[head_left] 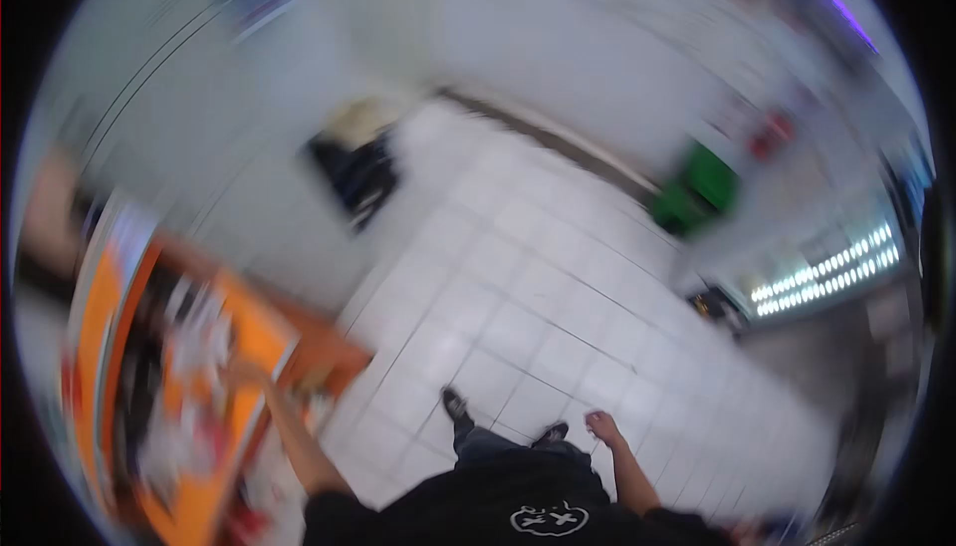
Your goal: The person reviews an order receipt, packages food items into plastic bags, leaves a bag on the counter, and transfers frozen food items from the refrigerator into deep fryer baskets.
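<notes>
My left hand (244,375) reaches over an orange counter (261,322) at the left, close to white and clear plastic items (199,347) lying there. It is blurred, so its fingers and anything in them cannot be made out. Low over the tiled floor, my right hand (601,426) hangs beside my body with its fingers partly curled. No object shows clearly in it, and it touches nothing.
White floor tiles (498,287) spread ahead of my shoes. A green bin (699,190) stands by the far wall. Near the left wall is a dark bag-like object (354,175). A lit display case (825,269) is at the right.
</notes>
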A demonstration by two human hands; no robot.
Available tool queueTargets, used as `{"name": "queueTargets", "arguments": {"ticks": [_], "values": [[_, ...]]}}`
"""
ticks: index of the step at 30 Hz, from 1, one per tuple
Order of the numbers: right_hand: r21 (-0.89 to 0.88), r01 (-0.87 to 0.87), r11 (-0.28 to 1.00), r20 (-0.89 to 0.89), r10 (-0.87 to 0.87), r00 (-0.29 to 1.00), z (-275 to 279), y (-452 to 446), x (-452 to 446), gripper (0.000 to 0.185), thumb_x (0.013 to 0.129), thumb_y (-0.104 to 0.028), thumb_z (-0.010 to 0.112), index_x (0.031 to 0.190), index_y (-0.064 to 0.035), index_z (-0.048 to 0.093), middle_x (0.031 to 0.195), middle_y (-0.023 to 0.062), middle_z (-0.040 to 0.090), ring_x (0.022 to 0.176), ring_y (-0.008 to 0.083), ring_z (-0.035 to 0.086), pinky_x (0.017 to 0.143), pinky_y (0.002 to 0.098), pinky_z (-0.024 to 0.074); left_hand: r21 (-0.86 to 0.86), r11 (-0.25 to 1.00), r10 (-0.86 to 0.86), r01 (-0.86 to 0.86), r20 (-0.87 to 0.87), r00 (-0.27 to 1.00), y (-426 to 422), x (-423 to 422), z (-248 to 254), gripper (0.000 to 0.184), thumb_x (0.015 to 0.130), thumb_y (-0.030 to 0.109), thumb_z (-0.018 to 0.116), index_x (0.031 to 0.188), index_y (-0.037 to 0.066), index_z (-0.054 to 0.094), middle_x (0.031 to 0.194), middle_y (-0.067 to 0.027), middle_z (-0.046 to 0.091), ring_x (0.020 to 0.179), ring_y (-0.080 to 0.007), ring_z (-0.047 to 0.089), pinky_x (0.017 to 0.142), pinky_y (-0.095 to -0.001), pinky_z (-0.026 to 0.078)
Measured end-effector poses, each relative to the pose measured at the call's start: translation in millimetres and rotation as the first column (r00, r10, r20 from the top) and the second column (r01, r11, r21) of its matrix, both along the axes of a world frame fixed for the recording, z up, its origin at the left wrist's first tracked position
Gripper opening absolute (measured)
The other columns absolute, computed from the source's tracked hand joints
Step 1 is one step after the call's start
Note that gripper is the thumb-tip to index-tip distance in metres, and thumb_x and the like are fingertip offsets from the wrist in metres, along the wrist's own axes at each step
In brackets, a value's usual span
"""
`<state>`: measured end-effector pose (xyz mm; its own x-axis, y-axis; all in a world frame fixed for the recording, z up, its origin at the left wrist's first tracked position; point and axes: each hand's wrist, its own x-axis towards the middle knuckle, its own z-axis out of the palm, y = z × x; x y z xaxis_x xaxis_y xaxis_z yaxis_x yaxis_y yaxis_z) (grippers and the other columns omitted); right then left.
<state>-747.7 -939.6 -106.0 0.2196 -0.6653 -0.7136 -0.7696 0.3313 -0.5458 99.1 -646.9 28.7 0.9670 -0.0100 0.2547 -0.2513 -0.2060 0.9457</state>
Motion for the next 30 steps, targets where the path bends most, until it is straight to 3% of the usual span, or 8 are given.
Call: {"name": "queueTargets", "arguments": {"ticks": [2, 5, 9, 11, 13, 17, 27, 30], "values": [[-0.086, 0.007, 0.996, 0.04, -0.003, 0.999, 1, 16, -12, 0.035, 0.09, -0.029, 0.064, 0.11, -0.0014, 0.069, 0.09, 0.0101, 0.072, 0.077, 0.0227, 0.069, 0.07, 0.0372, 0.0559, -0.001, 0.92, -0.377, 0.391, -0.27, 0.886, -86, -98, -98, 0.049, 0.099, 0.048, 0.05, 0.13, 0.01, 0.054, 0.113, -0.0092, 0.066, 0.092, -0.024, 0.068, 0.066, -0.0365, 0.056], [-0.299, 0.137, 0.944, 0.188, -0.083, 0.979, 5, 17, -39, 0.036, 0.089, -0.026, 0.066, 0.116, -0.0028, 0.067, 0.103, 0.0115, 0.071, 0.093, 0.0209, 0.068, 0.083, 0.0362, 0.0549, -0.146, 0.314, -0.623, 0.938, -0.777, 0.088, -182, -319, -225, 0.05, 0.101, 0.051, 0.047, 0.135, 0.013, 0.05, 0.116, -0.009, 0.065, 0.091, -0.024, 0.069, 0.061, -0.0348, 0.057], [-0.323, 0.435, 0.841, 0.632, -0.151, 0.76, 238, -12, -107, 0.034, 0.095, -0.025, 0.064, 0.121, -0.0039, 0.064, 0.117, 0.0122, 0.066, 0.113, 0.0218, 0.06, 0.098, 0.0387, 0.0483, 0.095, -0.941, -0.236, 0.326, -0.873, -0.426, -302, -606, -219, 0.049, 0.096, 0.044, 0.056, 0.129, 0.007, 0.062, 0.123, -0.0182, 0.067, 0.115, -0.0272, 0.063, 0.095, -0.036, 0.047], [-0.472, 0.464, 0.749, 0.741, 0.052, 0.67, 366, 14, -172, 0.032, 0.094, -0.028, 0.066, 0.117, -0.0053, 0.065, 0.115, 0.0114, 0.066, 0.112, 0.0219, 0.06, 0.096, 0.0384, 0.0479, 0.422, -0.895, -0.426, 0.141, -0.72, -0.548, -350, -728, -235, 0.048, 0.095, 0.042, 0.056, 0.122, 0.005, 0.068, 0.12, -0.0227, 0.068, 0.117, -0.0318, 0.064, 0.103, -0.0402, 0.046], [-0.651, 0.423, 0.63, 0.742, 0.408, 0.532, 464, 61, -233, 0.028, 0.094, -0.029, 0.067, 0.11, -0.0056, 0.066, 0.114, 0.0111, 0.065, 0.106, 0.0247, 0.061, 0.09, 0.0384, 0.0485, 0.227, -0.808, -0.583, 0.544, -0.448, -0.678, -389, -814, -224, 0.035, 0.098, 0.032, 0.053, 0.109, 0.003, 0.069, 0.108, -0.0179, 0.072, 0.093, -0.0335, 0.07, 0.082, -0.0395, 0.054], [-0.963, 0.144, 0.228, 0.251, 0.953, 0.171, 553, 146, -313, 0.022, 0.096, -0.026, 0.065, 0.097, -0.004, 0.064, 0.092, 0.0105, 0.062, 0.083, 0.0318, 0.061, 0.072, 0.0436, 0.0471, 0.003, -0.83, -0.314, 0.558, -0.829, -0.462, -444, -967, -136, 0.035, 0.098, 0.031, 0.055, 0.122, 0.006, 0.058, 0.107, -0.0123, 0.071, 0.088, -0.0224, 0.069, 0.068, -0.0382, 0.053], [-0.961, 0.247, 0.127, 0.262, 0.707, 0.656, 515, 186, -551, 0.022, 0.104, -0.035, 0.053, 0.105, -0.0165, 0.066, 0.093, 0.002, 0.059, 0.084, 0.0217, 0.061, 0.066, 0.0361, 0.0465, -0.004, -0.999, -0.005, -0.039, -0.975, 0.223, -506, -1147, -198, 0.037, 0.094, 0.039, 0.056, 0.118, 0.013, 0.068, 0.107, -0.0077, 0.07, 0.096, -0.0293, 0.067, 0.078, -0.0486, 0.052], [-0.98, 0.153, 0.13, 0.201, 0.643, 0.739, 520, 176, -646, 0.025, 0.103, -0.038, 0.055, 0.11, -0.0167, 0.067, 0.093, 0.0021, 0.061, 0.078, 0.0198, 0.063, 0.06, 0.0336, 0.0469, 0.087, -0.883, 0.079, -0.462, -0.941, -0.328, -540, -1256, -182, 0.038, 0.095, 0.041, 0.055, 0.112, 0.011, 0.07, 0.099, -0.01, 0.07, 0.091, -0.0296, 0.067, 0.079, -0.0476, 0.051]]}}
